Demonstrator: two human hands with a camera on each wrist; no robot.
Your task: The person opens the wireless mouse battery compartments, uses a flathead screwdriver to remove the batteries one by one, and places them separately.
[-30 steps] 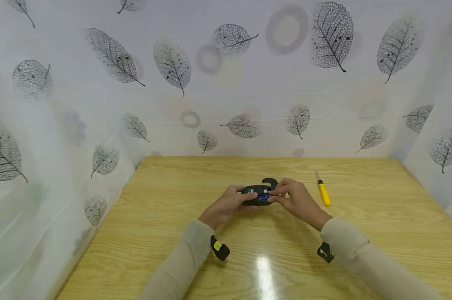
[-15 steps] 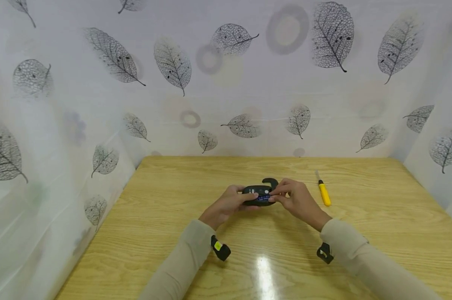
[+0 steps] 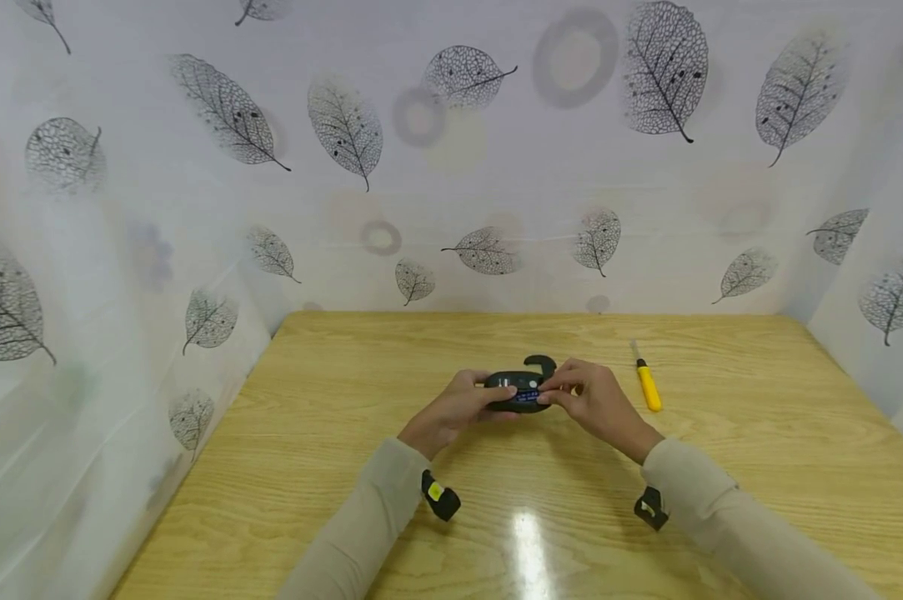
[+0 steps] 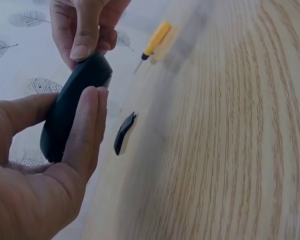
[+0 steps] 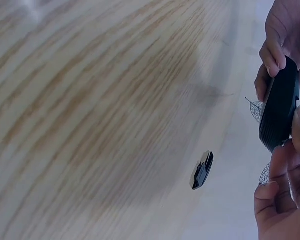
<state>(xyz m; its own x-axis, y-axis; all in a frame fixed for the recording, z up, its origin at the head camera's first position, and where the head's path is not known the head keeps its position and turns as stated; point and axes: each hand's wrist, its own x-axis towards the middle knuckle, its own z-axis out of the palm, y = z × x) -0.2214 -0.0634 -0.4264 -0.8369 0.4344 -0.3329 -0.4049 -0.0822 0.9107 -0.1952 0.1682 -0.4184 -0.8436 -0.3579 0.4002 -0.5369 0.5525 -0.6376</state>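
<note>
In the head view, my left hand [image 3: 459, 406] holds a black computer mouse [image 3: 499, 403], thumb on top and fingers beneath, its underside turned up. A blue battery [image 3: 528, 396] shows in the mouse's uncovered compartment. My right hand [image 3: 589, 402] pinches at the battery's right end with thumb and forefinger; the fingertips hide that end. In the left wrist view, the mouse [image 4: 70, 110] is seen side-on and hides the battery. The right wrist view has the mouse's ribbed end [image 5: 277, 117] beside my right fingertips. Behind the mouse, a curved black cover [image 3: 544, 364] lies on the table.
A yellow-handled screwdriver [image 3: 649, 388] lies to the right of the hands, its tip pointing away. The wooden table [image 3: 331, 500] is bounded at the back and sides by a leaf-printed curtain [image 3: 391, 200]. Each wrist wears a small black camera [image 3: 441, 502].
The right fingertips shift only slightly at the compartment, and a bit more of the blue battery shows. The left hand's grip on the mouse stays the same. Cover and screwdriver stay put.
</note>
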